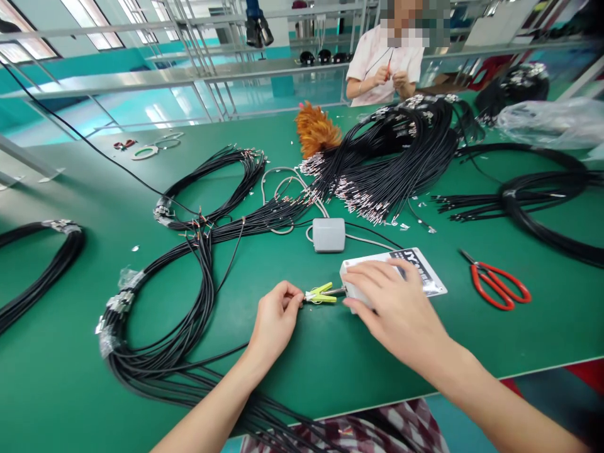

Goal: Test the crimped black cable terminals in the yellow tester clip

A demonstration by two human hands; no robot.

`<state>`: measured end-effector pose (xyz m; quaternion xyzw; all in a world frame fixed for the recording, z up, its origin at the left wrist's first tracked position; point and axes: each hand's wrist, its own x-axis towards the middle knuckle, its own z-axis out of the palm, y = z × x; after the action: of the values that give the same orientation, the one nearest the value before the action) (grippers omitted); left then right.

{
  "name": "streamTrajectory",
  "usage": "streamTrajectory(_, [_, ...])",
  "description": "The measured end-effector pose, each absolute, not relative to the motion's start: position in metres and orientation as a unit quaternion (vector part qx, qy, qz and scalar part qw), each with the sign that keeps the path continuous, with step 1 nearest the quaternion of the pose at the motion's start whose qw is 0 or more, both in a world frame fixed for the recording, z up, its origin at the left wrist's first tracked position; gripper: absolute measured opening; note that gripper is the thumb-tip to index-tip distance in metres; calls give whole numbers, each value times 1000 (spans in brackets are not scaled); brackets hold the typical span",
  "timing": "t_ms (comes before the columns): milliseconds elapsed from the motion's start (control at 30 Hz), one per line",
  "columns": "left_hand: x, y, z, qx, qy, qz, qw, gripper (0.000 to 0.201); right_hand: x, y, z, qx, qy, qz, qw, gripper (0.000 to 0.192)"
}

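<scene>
Head view: left hand (274,318) had fingers pinched closed on a wire end (307,296) at the yellow clip (323,293), near the desk (316,365)'s front edge. Right hand (403,311), fingers part-spread, gripped the box (344,274) just beyond. Pliers (503,289) lay toward the right edge.

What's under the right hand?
Under the right hand: a white box, its left end showing, with a metal rod sticking out. A printed plate shows past the hand. Most of the box's top and its join with the plate, if any, are covered.
</scene>
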<state>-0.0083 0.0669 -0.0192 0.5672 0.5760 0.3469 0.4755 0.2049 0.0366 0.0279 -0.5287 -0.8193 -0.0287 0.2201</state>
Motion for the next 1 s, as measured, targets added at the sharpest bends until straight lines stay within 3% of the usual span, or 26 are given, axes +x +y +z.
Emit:
streamTrajectory(133, [-8,67,-18,569,574,349,474,14,235,-2,13,-561,-754,-73,334,14])
streamTrajectory(667, [-47,63,-17,587,595,378,398,17,228,-19,-25,-528,-741,-89,406,15])
streamTrajectory(767, [-73,89,-3,587,613,417,326,16,225,-31,-32,-490,-774,-47,397,21])
streamTrajectory(900, [-125,150,11,548,680,473,112,24,220,-41,-43,-486,-789,14,376,23])
streamTrajectory(1000, [-150,185,10,548,718,428,28,24,219,-41,-47,-503,-776,36,379,21])
